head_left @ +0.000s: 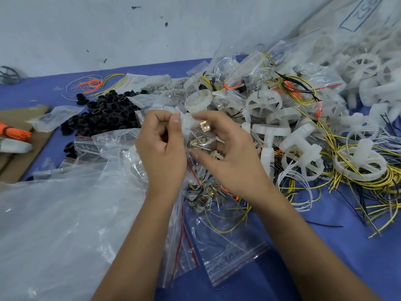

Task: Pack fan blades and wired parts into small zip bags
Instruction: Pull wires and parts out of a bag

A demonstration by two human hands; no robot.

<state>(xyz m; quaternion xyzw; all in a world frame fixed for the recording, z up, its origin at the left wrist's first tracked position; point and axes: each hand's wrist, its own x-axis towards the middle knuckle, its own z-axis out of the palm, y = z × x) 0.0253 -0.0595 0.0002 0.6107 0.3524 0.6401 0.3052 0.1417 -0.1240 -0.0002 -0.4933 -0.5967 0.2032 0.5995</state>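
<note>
Both hands hold one small clear zip bag (196, 135) at the middle of the view. My left hand (161, 148) pinches its top edge between thumb and curled fingers. My right hand (225, 153) grips the other side, fingers curled round it. Inside the bag sit small brass-coloured metal parts (205, 127) and a white plastic piece. White fan blades (263, 101) tangled with yellow, black and white wires (355, 181) are heaped to the right. More filled zip bags (230, 242) with red seal lines lie under my wrists.
A pile of black rings (106, 114) sits left of my hands. A large clear plastic sheet (54, 224) covers the lower left of the blue table (325, 257). Cardboard (19, 153) and orange ties (15, 132) lie at the left edge. A white wall (108, 29) runs behind.
</note>
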